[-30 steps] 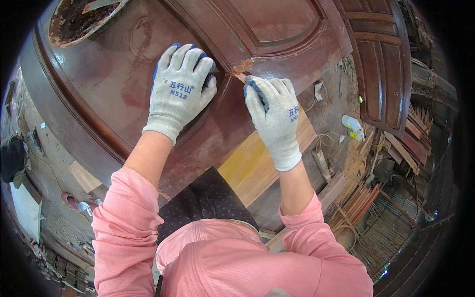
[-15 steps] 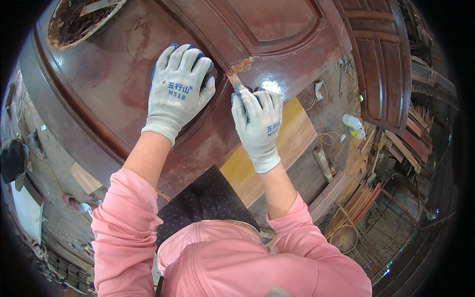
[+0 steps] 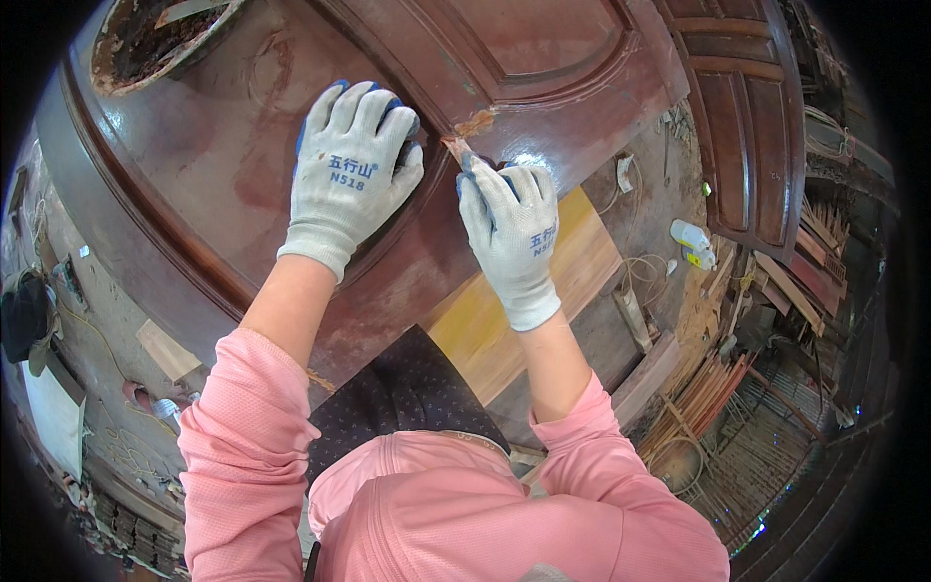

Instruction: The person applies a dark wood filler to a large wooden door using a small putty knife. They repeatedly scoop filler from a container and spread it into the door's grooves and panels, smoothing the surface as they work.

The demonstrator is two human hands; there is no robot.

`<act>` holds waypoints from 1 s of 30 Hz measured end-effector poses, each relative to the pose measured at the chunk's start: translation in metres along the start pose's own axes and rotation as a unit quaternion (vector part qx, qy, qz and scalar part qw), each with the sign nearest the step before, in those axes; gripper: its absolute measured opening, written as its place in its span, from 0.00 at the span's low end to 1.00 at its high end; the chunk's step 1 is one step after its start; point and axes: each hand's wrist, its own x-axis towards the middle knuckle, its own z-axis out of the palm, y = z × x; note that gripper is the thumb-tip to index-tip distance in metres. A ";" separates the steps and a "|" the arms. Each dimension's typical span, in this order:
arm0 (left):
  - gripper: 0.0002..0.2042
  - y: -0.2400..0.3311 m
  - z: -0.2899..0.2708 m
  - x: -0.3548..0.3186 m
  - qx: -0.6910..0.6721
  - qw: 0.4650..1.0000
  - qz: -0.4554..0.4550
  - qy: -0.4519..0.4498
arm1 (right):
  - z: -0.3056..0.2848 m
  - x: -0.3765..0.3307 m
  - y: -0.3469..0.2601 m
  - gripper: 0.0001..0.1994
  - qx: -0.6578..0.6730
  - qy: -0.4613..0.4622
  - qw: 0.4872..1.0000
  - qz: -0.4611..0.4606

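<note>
Your right hand (image 3: 509, 218), gloved in white and blue, has its grip closed, thumb and fingers pinched on a small flat scraper (image 3: 457, 148). The scraper lies over the dark red-brown wooden panel (image 3: 407, 281), its tip at the moulding, just beside an orange-brown patch (image 3: 476, 123). Contact between tip and panel cannot be confirmed.

Your left hand (image 3: 349, 179), likewise gloved, rests palm down on the panel, left of the scraper; fingers are side by side and bent at the tips, thumb slightly apart. You cannot tell whether its grip encloses anything.

A bowl (image 3: 100, 81) of dark paste stands on the panel at upper left, with a flat blade (image 3: 189, 11) across it.
</note>
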 end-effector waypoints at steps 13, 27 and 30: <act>0.13 0.000 -0.003 0.000 -0.016 1.000 -0.005 -0.011 | -0.031 0.035 0.010 0.09 0.061 -0.090 0.992 0.065; 0.12 0.000 -0.003 0.000 -0.016 1.000 -0.001 0.000 | -0.038 0.038 0.000 0.06 0.113 -0.094 0.981 0.129; 0.12 0.000 -0.004 0.001 -0.013 1.000 -0.003 0.004 | -0.038 0.033 0.014 0.08 0.177 -0.067 0.958 0.216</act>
